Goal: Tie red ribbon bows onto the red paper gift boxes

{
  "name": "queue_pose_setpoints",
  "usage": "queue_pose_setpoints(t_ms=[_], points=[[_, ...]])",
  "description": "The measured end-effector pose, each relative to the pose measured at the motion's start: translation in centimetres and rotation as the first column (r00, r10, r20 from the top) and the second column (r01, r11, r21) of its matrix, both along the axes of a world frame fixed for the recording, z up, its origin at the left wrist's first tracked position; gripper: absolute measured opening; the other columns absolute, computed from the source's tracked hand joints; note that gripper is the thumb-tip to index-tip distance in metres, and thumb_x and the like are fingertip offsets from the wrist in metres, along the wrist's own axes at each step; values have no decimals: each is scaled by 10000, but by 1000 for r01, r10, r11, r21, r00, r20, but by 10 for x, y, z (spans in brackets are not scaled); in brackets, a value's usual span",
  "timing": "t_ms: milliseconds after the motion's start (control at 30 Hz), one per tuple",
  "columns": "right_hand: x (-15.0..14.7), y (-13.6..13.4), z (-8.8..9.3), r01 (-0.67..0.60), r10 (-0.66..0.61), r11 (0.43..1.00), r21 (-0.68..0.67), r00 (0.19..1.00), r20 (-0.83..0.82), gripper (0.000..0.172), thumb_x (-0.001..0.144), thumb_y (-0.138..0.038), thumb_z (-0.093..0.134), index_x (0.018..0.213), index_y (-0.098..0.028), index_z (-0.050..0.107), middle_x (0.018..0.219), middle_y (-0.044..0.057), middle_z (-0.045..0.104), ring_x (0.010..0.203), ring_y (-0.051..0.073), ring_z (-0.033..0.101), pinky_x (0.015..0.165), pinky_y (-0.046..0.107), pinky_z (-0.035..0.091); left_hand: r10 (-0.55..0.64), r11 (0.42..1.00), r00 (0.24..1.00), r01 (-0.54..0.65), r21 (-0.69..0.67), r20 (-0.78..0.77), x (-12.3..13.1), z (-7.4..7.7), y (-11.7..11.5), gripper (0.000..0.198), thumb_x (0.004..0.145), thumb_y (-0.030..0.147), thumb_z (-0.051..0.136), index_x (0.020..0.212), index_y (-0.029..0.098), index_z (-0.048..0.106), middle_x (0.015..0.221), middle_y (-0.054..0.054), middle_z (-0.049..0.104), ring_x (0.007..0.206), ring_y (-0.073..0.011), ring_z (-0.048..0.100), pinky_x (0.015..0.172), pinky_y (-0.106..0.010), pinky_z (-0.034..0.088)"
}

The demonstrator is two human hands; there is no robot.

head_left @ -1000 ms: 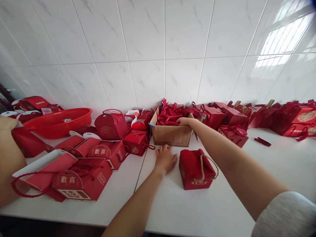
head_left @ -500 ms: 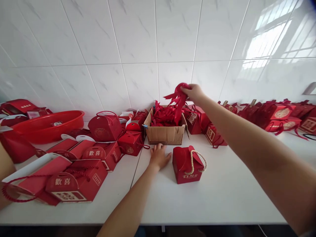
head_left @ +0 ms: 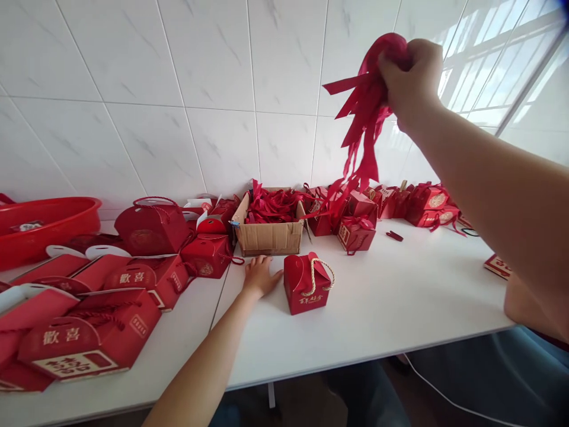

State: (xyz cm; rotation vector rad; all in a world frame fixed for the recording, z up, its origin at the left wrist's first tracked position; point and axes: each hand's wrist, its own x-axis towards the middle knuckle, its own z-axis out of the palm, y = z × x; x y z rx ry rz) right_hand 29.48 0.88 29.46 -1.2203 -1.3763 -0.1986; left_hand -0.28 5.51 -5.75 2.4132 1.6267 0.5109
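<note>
My right hand point(head_left: 415, 77) is raised in front of the tiled wall, closed on a bunch of red ribbons point(head_left: 367, 112) whose cut ends hang down. More red ribbon point(head_left: 275, 204) fills a cardboard box point(head_left: 269, 238) against the wall. Resting on the white table point(head_left: 382, 302), my left hand point(head_left: 262, 276) holds nothing, its fingers spread flat just in front of the cardboard box. To its right stands an upright red gift box point(head_left: 306, 284) with a twisted cream rope handle, closed at the top.
Red gift boxes point(head_left: 98, 332) crowd the left side, with a red plastic basin point(head_left: 48, 228) behind them. Several tied boxes point(head_left: 429, 204) line the wall at the right. A small dark red tool point(head_left: 394, 236) lies there. Another person's arm point(head_left: 533, 305) shows at the right edge.
My right hand has lifted the ribbon bunch up and right, away from the cardboard box. The view has turned to the right. My left hand stays flat on the table.
</note>
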Motion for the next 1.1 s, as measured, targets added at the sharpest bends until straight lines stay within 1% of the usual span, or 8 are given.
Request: queue_pose_setpoints(t_ms=[100,200,233,333,467,767,967,1100], points=[[2,2,-15,260,-261,965,24,965,31,252,925,-322,494,1017,-100,570,1044,117,600,1030,218,579,927,440,491,1,1000,1000,-1,0,-4,0,0,0,486,838,505,444,1208,203,531,1284,-108,528,1199,-305,434,1000,-448,316],[-5,12,-45,227,-201,930,-290,973,115,252,886,-262,564,1017,-54,615,897,114,624,841,193,636,800,441,544,5,1000,1000,-5,6,-4,0,0,1,457,853,481,428,1202,208,537,1278,-109,530,1196,-300,433,997,-450,320],[-7,17,-56,189,-130,870,-456,979,157,223,857,-228,602,1000,-59,635,846,96,628,799,184,639,780,433,551,5,1000,1000,-5,6,-2,0,0,2,452,856,478,424,1201,210,539,1279,-108,529,1196,-299,432,997,-452,320],[-9,30,-86,122,30,677,-726,981,193,135,701,-113,741,828,-96,699,676,57,630,661,192,633,696,454,564,6,1000,1000,-6,2,7,0,0,4,446,869,486,397,1197,222,543,1283,-101,526,1195,-299,429,996,-463,321],[-4,43,-110,173,115,468,-867,960,254,145,653,-109,772,780,-140,709,620,44,615,674,231,648,687,477,556,1,1000,1000,-1,-4,17,0,-1,6,441,882,496,371,1188,232,547,1278,-93,529,1184,-300,432,993,-475,318],[5,57,-109,248,214,454,-856,902,375,101,750,-245,689,814,-170,669,623,42,623,598,200,651,625,409,568,-4,1000,999,4,-22,33,-1,-1,7,461,908,496,302,1208,223,521,1287,-109,520,1198,-315,422,985,-490,316],[-13,41,-94,301,87,409,-862,927,365,120,788,-231,677,891,-170,667,722,63,652,677,221,673,704,439,570,-8,1000,999,9,-30,31,-1,1,6,453,908,488,315,1203,213,523,1283,-119,523,1208,-316,417,989,-491,314],[-23,29,-89,355,110,357,-864,902,417,224,742,-192,720,959,-175,665,814,66,679,760,218,679,702,365,581,-10,999,1000,11,-38,27,-1,2,5,462,905,482,329,1212,194,518,1289,-119,517,1214,-316,414,992,-486,319]])
